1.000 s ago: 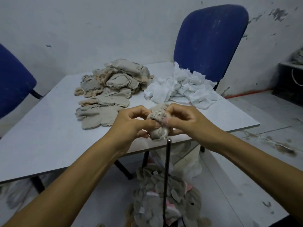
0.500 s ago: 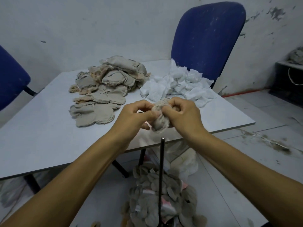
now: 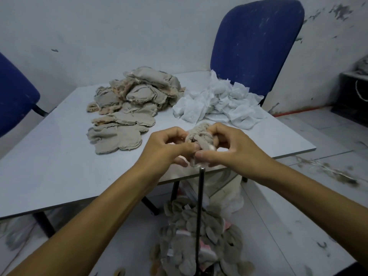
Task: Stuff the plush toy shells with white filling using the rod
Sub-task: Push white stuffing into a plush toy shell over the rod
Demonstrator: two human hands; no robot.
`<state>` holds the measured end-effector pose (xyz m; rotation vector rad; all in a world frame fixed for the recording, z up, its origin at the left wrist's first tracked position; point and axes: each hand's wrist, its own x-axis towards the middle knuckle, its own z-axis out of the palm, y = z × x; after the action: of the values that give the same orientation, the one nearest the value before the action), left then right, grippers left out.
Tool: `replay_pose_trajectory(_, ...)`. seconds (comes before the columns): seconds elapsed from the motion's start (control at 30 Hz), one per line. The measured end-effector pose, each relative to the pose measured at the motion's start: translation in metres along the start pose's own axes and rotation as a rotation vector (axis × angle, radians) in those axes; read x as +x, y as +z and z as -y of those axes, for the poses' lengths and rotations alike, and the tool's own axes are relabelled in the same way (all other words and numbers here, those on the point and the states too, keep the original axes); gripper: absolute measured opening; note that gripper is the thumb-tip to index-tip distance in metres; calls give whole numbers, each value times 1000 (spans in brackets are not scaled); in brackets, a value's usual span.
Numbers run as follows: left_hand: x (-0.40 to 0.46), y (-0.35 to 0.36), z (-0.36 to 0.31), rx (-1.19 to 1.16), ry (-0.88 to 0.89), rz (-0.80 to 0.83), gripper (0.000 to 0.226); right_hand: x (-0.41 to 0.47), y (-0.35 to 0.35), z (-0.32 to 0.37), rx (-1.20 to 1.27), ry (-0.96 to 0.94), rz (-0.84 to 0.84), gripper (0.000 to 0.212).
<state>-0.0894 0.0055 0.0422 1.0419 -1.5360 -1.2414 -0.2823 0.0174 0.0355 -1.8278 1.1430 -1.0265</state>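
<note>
A small grey plush shell [image 3: 199, 134] is bunched between both hands over the table's front edge. My left hand [image 3: 169, 148] pinches its left side and my right hand [image 3: 229, 146] pinches its right side. Directly below it a thin dark rod [image 3: 199, 212] stands upright, its tip at the shell's underside. A heap of flat grey shells [image 3: 129, 108] lies on the table to the left. White filling [image 3: 217, 102] is piled at the back right.
The grey table [image 3: 49, 166] ends at its front edge near my wrists. Under it lies a heap of stuffed grey toys [image 3: 199, 242] around the rod's base. One blue chair [image 3: 256, 40] stands behind the table, another blue chair [image 3: 14, 96] at the left.
Both hands have kept hold of the shell and lowered it slightly toward the rod, so the rod's tip now meets its underside. The fingers have shifted on the fabric.
</note>
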Motion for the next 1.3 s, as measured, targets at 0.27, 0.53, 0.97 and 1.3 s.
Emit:
replay_pose_trajectory(0.27,-29,-8,-31,197,255,189,33,-16,-13,21,95,-234,-1,21)
replay_pose_trajectory(0.53,-45,3,-17,410,660,4,35,-40,3,14,-77,-407,-134,24)
replay_pose_trajectory(0.97,-51,15,9,695,913,-296,36,-48,19,-9,-362,-704,-356,23)
replay_pose_trajectory(1.3,-55,24,24,480,787,-323,24,-56,37,-17,-164,-578,-406,30)
